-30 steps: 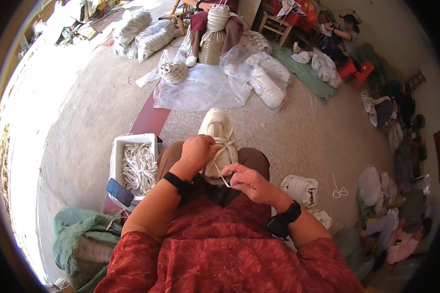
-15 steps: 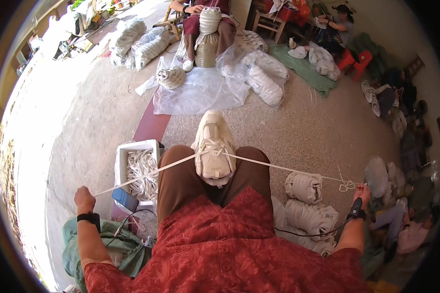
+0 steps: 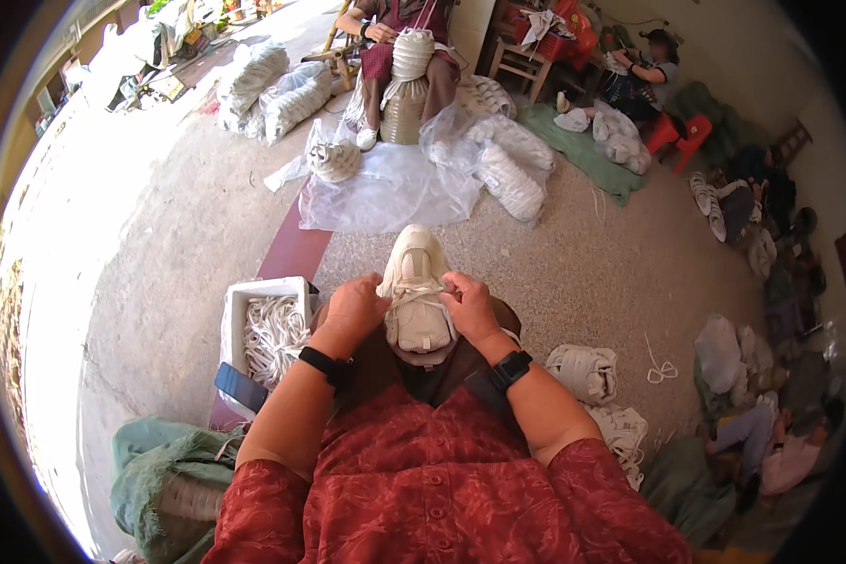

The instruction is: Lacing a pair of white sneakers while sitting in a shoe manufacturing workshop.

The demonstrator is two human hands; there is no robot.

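Note:
A cream sneaker (image 3: 415, 282) rests on my lap, toe pointing away from me. My left hand (image 3: 352, 310) pinches the white lace at the shoe's left side. My right hand (image 3: 468, 303) pinches the lace on the right side, fingers closed on it. Both hands sit close together over the lacing area, and the lace (image 3: 416, 294) runs short and taut between them. Each wrist carries a black band.
A white box of laces (image 3: 268, 334) stands by my left knee, a dark phone (image 3: 242, 386) at its near corner. Bundles of white laces (image 3: 587, 371) lie to my right. Ahead, clear plastic sheeting (image 3: 385, 193), sacks, and two seated people at work.
Half a second ago my arms were spread wide, pulling the lace out to both sides. Now both hands have come back in to the shoe.

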